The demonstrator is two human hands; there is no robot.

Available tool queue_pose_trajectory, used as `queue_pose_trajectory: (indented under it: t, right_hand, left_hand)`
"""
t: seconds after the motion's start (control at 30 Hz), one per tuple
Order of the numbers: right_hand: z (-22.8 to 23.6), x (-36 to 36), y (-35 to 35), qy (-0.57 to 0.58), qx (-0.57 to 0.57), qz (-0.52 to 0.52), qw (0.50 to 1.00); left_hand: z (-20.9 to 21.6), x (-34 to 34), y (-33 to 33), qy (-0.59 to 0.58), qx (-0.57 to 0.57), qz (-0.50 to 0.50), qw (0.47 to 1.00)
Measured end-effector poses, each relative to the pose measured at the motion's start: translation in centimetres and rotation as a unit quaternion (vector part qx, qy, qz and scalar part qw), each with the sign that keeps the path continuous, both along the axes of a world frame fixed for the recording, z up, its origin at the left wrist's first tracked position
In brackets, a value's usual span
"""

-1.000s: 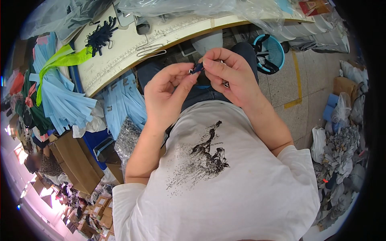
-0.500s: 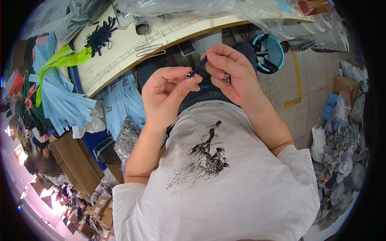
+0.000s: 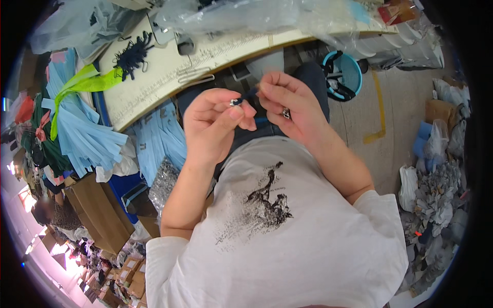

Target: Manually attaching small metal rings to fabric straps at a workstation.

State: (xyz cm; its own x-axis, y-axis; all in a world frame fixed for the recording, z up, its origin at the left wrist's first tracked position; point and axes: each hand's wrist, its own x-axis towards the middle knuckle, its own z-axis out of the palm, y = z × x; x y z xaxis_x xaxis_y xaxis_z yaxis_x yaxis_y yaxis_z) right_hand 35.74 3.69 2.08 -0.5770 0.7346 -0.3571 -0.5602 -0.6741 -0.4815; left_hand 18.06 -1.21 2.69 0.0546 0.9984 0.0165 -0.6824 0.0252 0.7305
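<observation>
Pinched between the thumb and fingers of my left hand (image 3: 208, 123) is a small shiny metal fitting (image 3: 235, 102), with dark blue material at it. A short navy strip (image 3: 250, 93) runs from there to my right hand (image 3: 298, 105), whose thumb and forefinger grip its other end; motion blurs the strip. Small silvery metal pieces (image 3: 286, 112) show against the right hand's lower fingers; whether they are held or worn I cannot tell. Both hands are raised above my lap, short of the table edge. On the white table (image 3: 159, 84) lies a heap of looped navy strips (image 3: 134, 57).
Bright green strips (image 3: 84, 82) and light blue strips (image 3: 87, 143) hang over the table's left end. Clear plastic sheeting (image 3: 246, 15) covers its back. A turquoise basket (image 3: 350, 72) stands on the floor at right. Grey scraps (image 3: 436, 200) are piled far right, cardboard boxes (image 3: 97, 210) at left.
My right hand has dropped slightly and shifted a little left. The left hand's fitting has tipped and moved slightly left; the strip between the hands is now blurred.
</observation>
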Motion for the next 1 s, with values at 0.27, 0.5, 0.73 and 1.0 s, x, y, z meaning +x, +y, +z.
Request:
queue_pose_trajectory:
  t: [0.27,0.5,0.73,1.0]
  right_hand:
    - [-0.6,0.3,-0.1,0.031,-0.054,0.073,0.995]
    - [-1.2,0.6,-1.0,-0.003,-0.059,0.069,0.996]
    - [-1.1,-0.1,-0.7,-0.04,-0.021,0.149,0.988]
    - [-3.0,-0.7,-1.4,-0.064,-0.044,0.124,0.989]
  left_hand:
    - [13.5,-1.7,12.0,0.442,-0.001,0.116,0.889]
    - [7.4,-13.1,11.4,0.302,0.029,0.276,0.912]
    - [-1.6,-16.8,9.5,0.778,-0.015,0.247,0.577]
    - [-3.3,-17.4,7.7,0.804,-0.085,0.182,0.56]
